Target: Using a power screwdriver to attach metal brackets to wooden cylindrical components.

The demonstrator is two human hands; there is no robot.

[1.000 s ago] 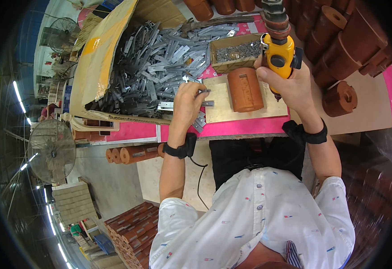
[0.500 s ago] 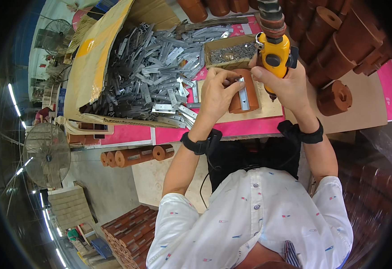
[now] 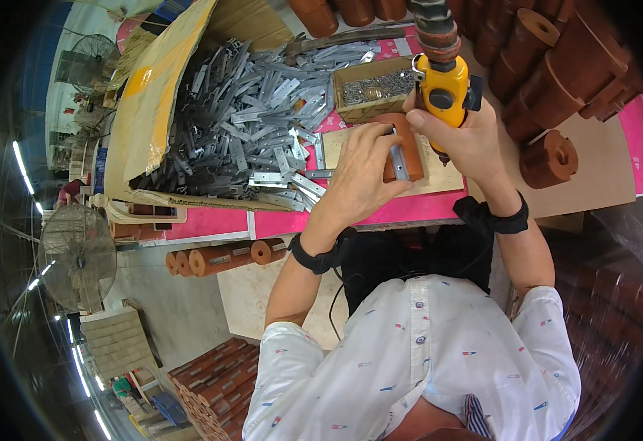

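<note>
Left hand (image 3: 362, 173) pinches metal bracket (image 3: 398, 158) against brown wooden cylinder (image 3: 404, 147); right hand (image 3: 468, 140) grips yellow driver (image 3: 443, 88) beside cylinder; best keep bracket flush, driver square.

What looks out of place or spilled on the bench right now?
The grey metal brackets lie in a loose heap spilling from the flattened cardboard onto the pink table. Otherwise nothing stands out: the left hand steadies a bracket on the brown cylinder.
</note>
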